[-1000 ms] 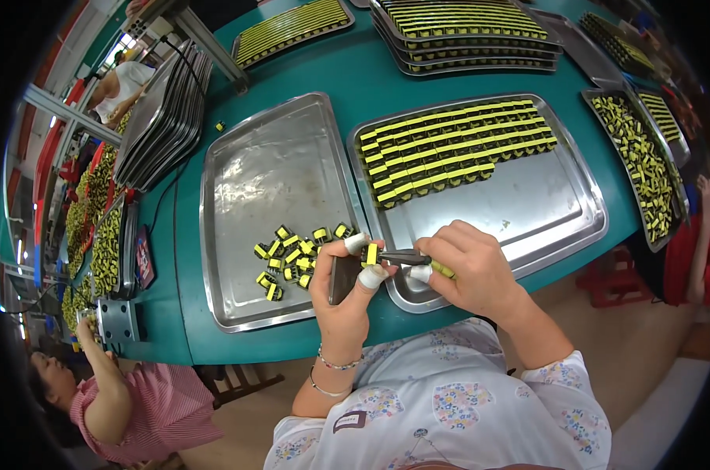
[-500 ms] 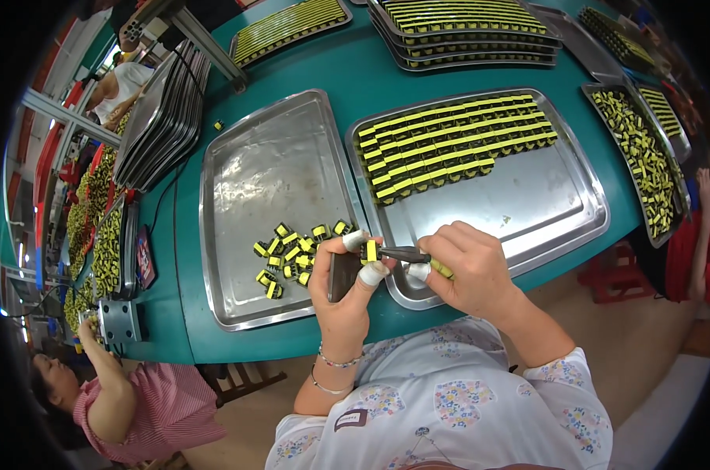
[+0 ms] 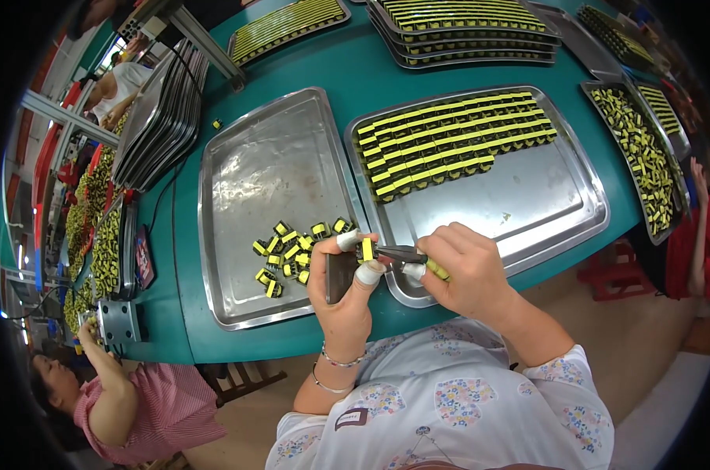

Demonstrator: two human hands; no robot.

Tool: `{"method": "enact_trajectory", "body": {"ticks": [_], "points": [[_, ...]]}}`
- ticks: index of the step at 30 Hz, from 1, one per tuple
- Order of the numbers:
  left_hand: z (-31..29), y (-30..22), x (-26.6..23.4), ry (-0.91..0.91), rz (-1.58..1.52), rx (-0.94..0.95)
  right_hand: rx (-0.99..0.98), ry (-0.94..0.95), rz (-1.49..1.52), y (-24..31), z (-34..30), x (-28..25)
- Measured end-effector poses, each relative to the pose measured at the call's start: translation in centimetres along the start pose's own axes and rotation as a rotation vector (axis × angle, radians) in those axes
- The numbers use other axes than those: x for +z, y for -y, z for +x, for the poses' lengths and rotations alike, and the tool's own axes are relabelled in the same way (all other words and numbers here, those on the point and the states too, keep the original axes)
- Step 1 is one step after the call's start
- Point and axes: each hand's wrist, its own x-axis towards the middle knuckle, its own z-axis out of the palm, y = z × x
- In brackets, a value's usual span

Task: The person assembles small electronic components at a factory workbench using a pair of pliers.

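Note:
Between the white-taped thumb and forefinger of my left hand (image 3: 344,313) is pinched a small yellow-and-black transformer (image 3: 367,249). A dark brown flat block (image 3: 339,278) lies against the palm of that hand; how it is held is partly hidden. My right hand (image 3: 471,265) is closed round needle-nose pliers (image 3: 402,254) with yellow-green handles, their dark jaws reaching the transformer's right side. Whether the tips grip a pin or wire is too small to tell. Left of my hands, several loose transformers (image 3: 291,257) lie in a metal tray (image 3: 249,160).
A second metal tray (image 3: 543,211) holds neat rows of transformers (image 3: 441,149). Stacked full trays (image 3: 472,39) stand at the back, and a tray of loose parts (image 3: 641,153) at the right. Upright trays (image 3: 155,117) and a co-worker (image 3: 128,392) are on the left.
Both hands, with the transformer and the pliers, have shifted very slightly left. The trays and their contents look the same.

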Motion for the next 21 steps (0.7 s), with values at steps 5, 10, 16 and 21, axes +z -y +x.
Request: {"method": "enact_trajectory", "body": {"ticks": [5, 10, 16, 21], "points": [[0.07, -0.34, 0.08, -0.018, -0.008, -0.048, -0.015, -0.011, -0.015, -0.18, 0.61, -0.08], [-0.05, -0.31, -0.04, 0.022, 0.003, -0.026, -0.017, 0.035, -0.010, -0.21, 0.30, -0.12], [0.00, -0.05, -0.08, 0.028, 0.014, 0.009, 0.002, 0.013, 0.001, -0.02, 0.19, -0.09], [0.15, -0.37, -0.14, 0.014, -0.034, -0.070, 0.026, -0.020, 0.041, -0.33, 0.49, -0.05]]}}
